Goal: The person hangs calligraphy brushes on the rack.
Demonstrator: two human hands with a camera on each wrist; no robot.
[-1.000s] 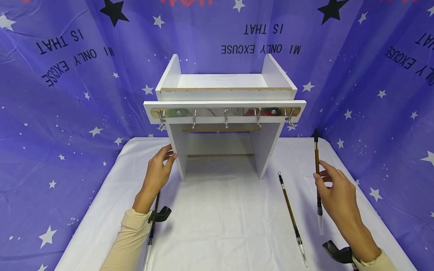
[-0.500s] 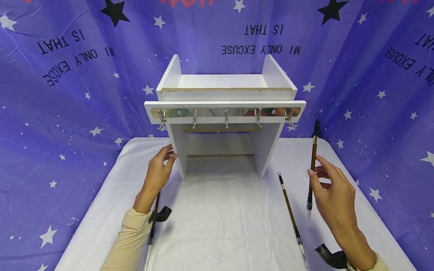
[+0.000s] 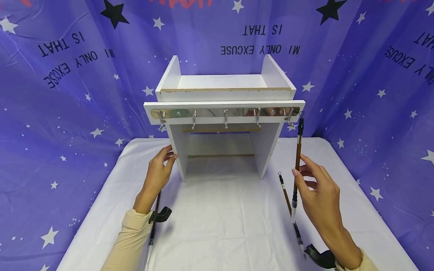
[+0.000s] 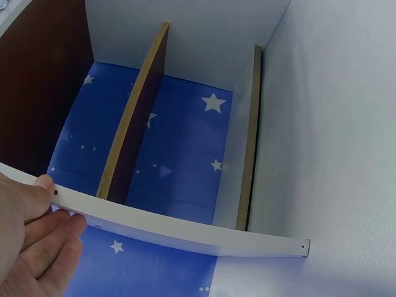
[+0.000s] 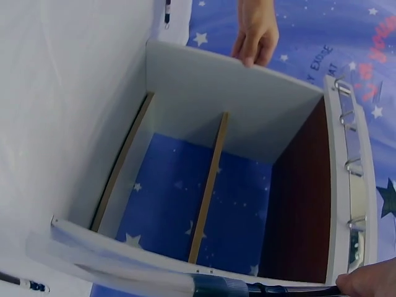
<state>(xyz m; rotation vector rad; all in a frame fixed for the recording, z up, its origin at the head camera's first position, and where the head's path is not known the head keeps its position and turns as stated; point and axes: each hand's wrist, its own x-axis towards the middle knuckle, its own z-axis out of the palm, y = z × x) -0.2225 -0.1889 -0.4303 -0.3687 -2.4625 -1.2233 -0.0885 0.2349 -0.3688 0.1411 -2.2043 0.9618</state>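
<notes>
A white shelf unit stands upright, with a shiny metal strip bearing several hooks across its front. My left hand holds the front edge of the left side panel, thumb on one face and fingers on the other, as the left wrist view shows. Between thumb and fingers, my right hand pinches a calligraphy brush by its brown handle. The brush is nearly upright, capped tip down. Its wire loop appears beside the rightmost hook; contact cannot be told.
A second capped brush lies on the white cloth at right, partly behind the held one. Another brush lies beneath my left forearm. Purple star-printed curtains surround the table on the back and sides.
My right hand has moved left with the brush, from the table's right edge toward the rightmost hook. My left hand stays on the side panel.
</notes>
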